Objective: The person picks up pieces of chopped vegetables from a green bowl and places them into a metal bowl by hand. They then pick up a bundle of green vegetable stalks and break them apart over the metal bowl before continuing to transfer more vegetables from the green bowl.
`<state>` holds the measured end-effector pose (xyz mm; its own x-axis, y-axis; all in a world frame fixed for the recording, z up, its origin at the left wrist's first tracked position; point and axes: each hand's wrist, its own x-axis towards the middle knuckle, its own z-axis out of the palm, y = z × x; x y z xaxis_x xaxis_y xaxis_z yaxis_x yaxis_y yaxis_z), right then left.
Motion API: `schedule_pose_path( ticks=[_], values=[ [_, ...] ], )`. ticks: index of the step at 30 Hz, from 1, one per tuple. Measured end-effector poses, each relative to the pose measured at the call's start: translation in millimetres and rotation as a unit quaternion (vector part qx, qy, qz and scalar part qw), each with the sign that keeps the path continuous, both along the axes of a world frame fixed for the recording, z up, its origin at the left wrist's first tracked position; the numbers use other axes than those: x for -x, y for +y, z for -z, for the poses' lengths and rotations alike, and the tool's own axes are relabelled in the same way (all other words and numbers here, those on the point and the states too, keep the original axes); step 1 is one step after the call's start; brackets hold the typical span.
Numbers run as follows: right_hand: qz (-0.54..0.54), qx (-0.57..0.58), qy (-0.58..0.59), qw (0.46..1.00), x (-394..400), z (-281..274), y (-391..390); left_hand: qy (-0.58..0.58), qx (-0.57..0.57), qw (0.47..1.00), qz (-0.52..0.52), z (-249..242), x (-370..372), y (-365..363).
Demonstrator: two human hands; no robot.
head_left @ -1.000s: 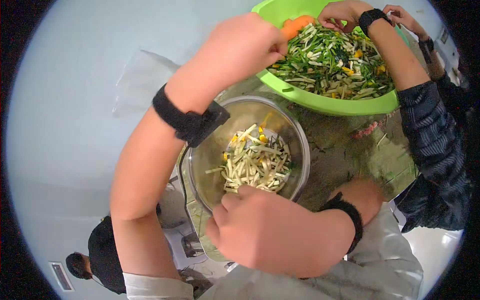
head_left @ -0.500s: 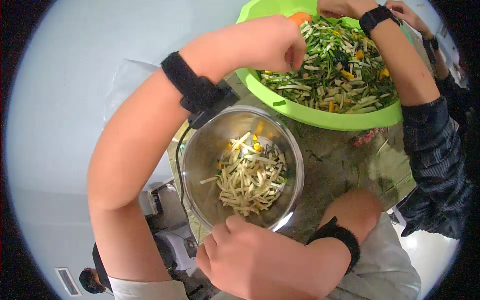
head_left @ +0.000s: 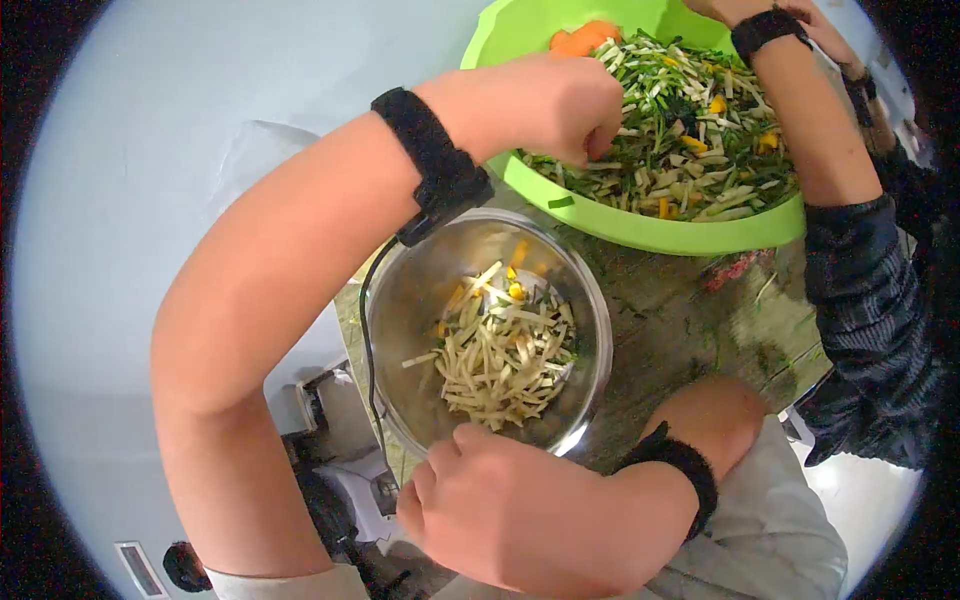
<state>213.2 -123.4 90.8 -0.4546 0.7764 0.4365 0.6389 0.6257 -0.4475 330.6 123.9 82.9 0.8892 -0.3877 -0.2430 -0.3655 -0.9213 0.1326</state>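
Note:
My left hand (head_left: 560, 105) reaches over the near rim of a green plastic bowl (head_left: 640, 225), its fingers pinched into the mix of green, white and yellow vegetable strips (head_left: 690, 130). Below it stands a steel bowl (head_left: 410, 300) holding pale vegetable strips (head_left: 500, 360) with a few yellow bits. My right hand (head_left: 510, 510) grips that bowl's near rim. Both of my wrists wear black bands, and a cable runs from the left one.
Another person's forearm (head_left: 810, 120), with a black wristband and a dark plaid sleeve, reaches into the green bowl from the right. Orange pieces (head_left: 580, 38) lie at the bowl's far side. The worktop (head_left: 690, 320) is littered with scraps.
My left hand has moved right, from the green bowl's edge into the vegetables. My right hand has kept hold of the steel bowl's rim. The other person's hand has shifted up and farther back.

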Motion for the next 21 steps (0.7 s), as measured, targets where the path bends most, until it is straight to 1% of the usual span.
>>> schedule_pose_path(
  ticks=[1,4,7,10,12,14,16,20,21],
  values=[
    [-0.001,0.0,-0.002,1.0,0.5,0.6,0.0,-0.007,-0.025,1.0,-0.009,-0.8,1.5,-1.4],
    [-0.006,0.0,-0.005,1.0,1.3,0.2,-0.6,-0.026,0.03,0.999,-0.005,1.3,2.7,2.2],
    [-0.007,-0.001,-0.01,1.0,1.6,1.2,-0.9,-0.013,-0.023,1.0,-0.017,-9.7,2.3,5.6],
    [-0.013,-0.001,-0.014,1.0,2.1,1.9,0.5,-0.027,0.013,0.998,-0.063,-31.8,15.6,4.4],
    [-0.018,0.0,-0.02,1.0,2.8,3.0,0.1,0.073,0.046,0.986,-0.14,-55.1,17.3,2.8],
    [-0.021,-0.001,-0.025,0.999,3.6,2.9,0.3,0.117,0.132,0.964,-0.199,-60.9,24.4,7.2],
    [-0.027,-0.001,-0.035,0.999,3.7,3.2,-0.4,0.099,0.267,0.928,-0.241,-57.8,40.1,14.0],
    [-0.032,-0.001,-0.049,0.998,6.3,6.1,-0.3,0.065,0.246,0.93,-0.265,-70.3,60.6,15.8],
    [-0.034,0.003,-0.031,0.999,7.7,9.1,-0.2,0.058,0.227,0.934,-0.268,-75.9,66.9,12.3]
  ],
)
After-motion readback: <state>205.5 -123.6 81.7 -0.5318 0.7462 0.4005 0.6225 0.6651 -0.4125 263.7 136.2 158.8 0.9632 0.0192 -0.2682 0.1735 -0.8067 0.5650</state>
